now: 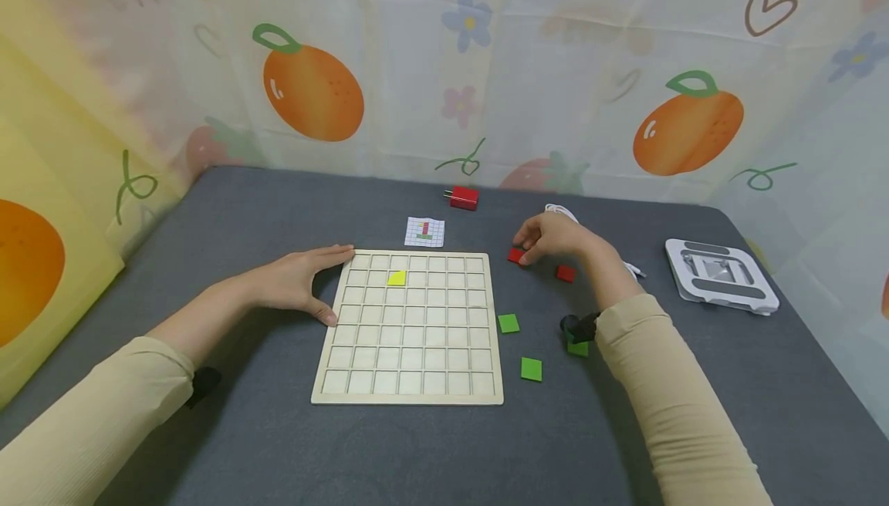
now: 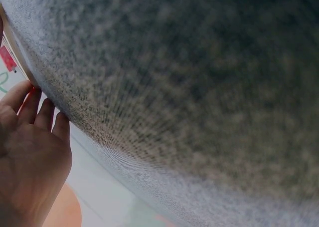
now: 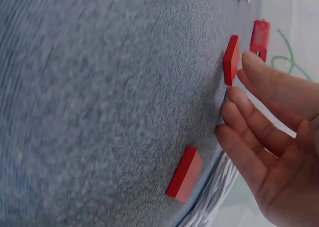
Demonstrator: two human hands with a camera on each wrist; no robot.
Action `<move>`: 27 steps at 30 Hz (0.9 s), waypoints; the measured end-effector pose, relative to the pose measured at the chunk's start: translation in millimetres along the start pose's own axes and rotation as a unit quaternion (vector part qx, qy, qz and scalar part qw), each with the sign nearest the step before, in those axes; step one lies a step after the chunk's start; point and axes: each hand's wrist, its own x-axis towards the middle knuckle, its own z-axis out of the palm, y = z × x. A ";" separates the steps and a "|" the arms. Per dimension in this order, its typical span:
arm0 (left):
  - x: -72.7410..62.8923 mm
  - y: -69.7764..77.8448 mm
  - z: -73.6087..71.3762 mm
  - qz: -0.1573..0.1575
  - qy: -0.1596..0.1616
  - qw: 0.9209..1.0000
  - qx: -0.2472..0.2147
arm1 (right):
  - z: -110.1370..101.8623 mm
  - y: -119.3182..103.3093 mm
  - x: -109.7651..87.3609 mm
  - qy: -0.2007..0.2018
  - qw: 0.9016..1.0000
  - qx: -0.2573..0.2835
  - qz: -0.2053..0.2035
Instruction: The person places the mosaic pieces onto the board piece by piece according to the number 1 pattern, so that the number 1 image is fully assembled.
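Your right hand (image 1: pixel 556 234): fingers bent down at a red tile (image 1: pixel 515 256), thumb and index right at its edge. Can't tell whether they pinch it or only touch. That tile sits just past the board's upper right corner; the right wrist view shows it close against your fingertips. Second red tile (image 1: pixel 566 273) lies near, under your right forearm's side, on the tabletop (image 1: pixel 278 452).

Your left hand (image 1: pixel 295 282): fingers extended, thumb spread wide from them, tips touching the left edge of the gridded board (image 1: pixel 407 399). Board lies flat; one yellow tile (image 1: pixel 397 278) on it, second row from the top, third column from the left.

Right of the board, three green tiles: one (image 1: pixel 508 323) just beside its edge, one (image 1: pixel 531 369) lower down, one (image 1: pixel 578 349) partly hidden by the black wrist camera (image 1: pixel 579 327) at your right cuff.

Beyond the board's top edge: small gridded paper (image 1: pixel 437 238) with a coloured figure, then a red plug adapter (image 1: pixel 464 197). White cable (image 1: pixel 561 211) behind your right hand. White-and-grey device (image 1: pixel 722 274) well apart, far right. Fruit-print cloth (image 1: pixel 403 66) hangs behind.
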 end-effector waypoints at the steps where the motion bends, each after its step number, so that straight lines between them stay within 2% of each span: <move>1: 0.1 -0.3 0.2 0.000 0.000 1.000 0.000 | 0.0 1.2 0.1 -0.005 1.000 0.002 0.001; 13: -0.2 -1.3 1.2 -0.002 0.002 1.000 0.000 | 2.7 2.6 0.1 -0.010 1.000 -0.004 0.013; 20: 0.4 -1.3 2.0 -0.005 0.003 1.000 -0.007 | 5.0 2.6 -0.2 0.011 1.000 -0.015 0.003; 27: 0.8 -1.4 1.1 -0.003 0.001 1.000 -0.001 | 8.4 2.2 0.8 0.025 0.999 -0.025 0.014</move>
